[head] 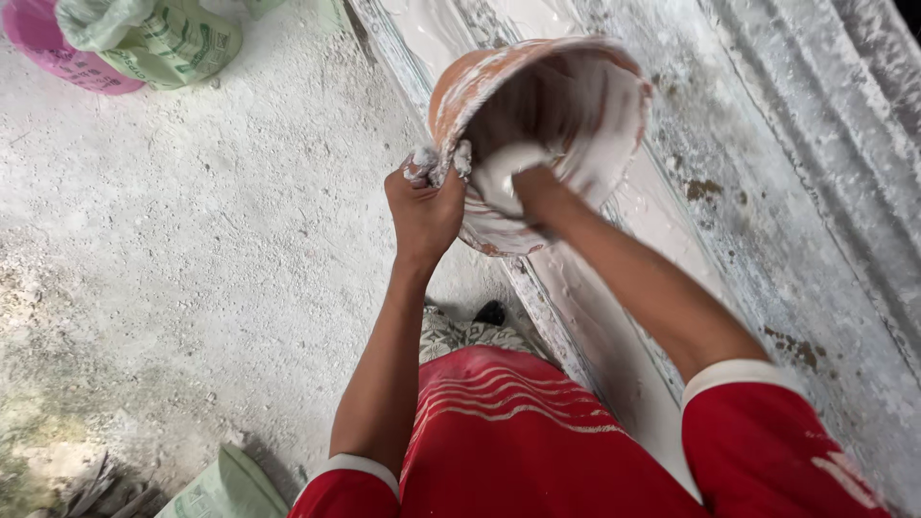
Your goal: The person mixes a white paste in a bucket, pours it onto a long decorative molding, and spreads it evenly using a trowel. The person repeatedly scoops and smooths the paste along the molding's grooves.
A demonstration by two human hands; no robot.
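Over the long white-coated trough, the left hand grips with closed fingers the tilted orange plastic basin; the right hand, fingers plaster-covered and unclear, scrapes inside the almost empty basin.

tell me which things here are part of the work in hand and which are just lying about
In use:
orange bowl
white paste
left hand gripping the rim
right hand inside the bowl
long white mould

Lying about:
green sack
pink tub

Both arms reaching forward, hands raised

The left hand is clenching tight, while the right hand, coated white, is curling inward.
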